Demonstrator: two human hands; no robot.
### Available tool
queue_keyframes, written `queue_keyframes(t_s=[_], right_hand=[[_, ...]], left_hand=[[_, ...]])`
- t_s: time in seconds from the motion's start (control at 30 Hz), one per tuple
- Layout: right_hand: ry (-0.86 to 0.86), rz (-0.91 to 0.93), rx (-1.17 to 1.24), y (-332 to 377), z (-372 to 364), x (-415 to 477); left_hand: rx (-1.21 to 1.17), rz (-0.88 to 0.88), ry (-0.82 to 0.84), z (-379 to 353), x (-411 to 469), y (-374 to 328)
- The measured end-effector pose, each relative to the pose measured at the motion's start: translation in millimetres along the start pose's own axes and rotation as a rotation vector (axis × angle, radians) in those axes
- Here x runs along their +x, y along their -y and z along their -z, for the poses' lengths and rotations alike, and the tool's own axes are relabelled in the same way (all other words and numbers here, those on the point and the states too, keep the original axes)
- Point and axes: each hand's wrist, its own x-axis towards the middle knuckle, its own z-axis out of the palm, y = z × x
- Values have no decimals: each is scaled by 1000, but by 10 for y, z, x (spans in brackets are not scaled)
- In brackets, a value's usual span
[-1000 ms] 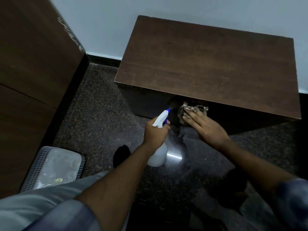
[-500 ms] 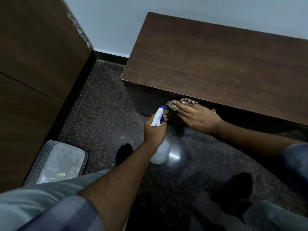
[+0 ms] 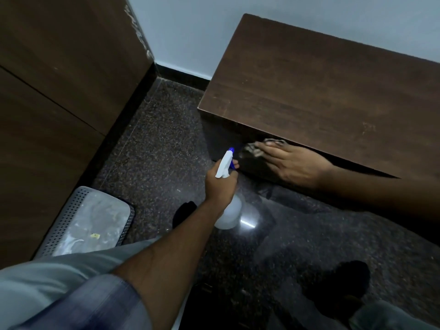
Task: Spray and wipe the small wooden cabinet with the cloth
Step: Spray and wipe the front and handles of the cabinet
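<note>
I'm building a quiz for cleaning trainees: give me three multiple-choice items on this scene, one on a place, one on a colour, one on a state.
1. Where on the cabinet is the cloth?
A. Its top
B. Its front, under the right hand
C. Its left side

2. What colour is the tip of the spray bottle?
A. Blue
B. Red
C. Green

3. What is the left hand doing?
A. Hanging empty
B. Resting flat on the floor
C. Gripping the spray bottle

Answers:
1 B: straight fingers press the cloth to the front, just below the top edge.
2 A: a blue tip sits on the white head.
3 C: the fingers curl round the bottle's neck.
</note>
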Motion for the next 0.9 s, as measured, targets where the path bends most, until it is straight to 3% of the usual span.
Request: queue_keyframes(t_s=[0.1,0.27,0.33,0.4,0.5,0.7,0.83,0.9], right_hand=[[-8,-30,55,-56,102,-78],[-114,-87,-56,23,3,876],[-55,-99,-64,132,-83,1089],[49,-21,-95,203,-185,905],[-30,66,-75,136,-239,277],[-73,-74,36,6,61,458],[134,-73,39,104,106,341],[134,-63,23,81,178,205]], left_hand=[[9,-21,-24,37,30,28],[-9,-8,-83,142,76,48],[-29,-11,-99,208,69,46],[-18,-12,-82,288,63,61],[16,-61,-40,373,110,75],[-77,-55,-58,359,80,-212],[-22,-49,-69,335,-24,-397],[30,-41,-99,373,-50,-400]])
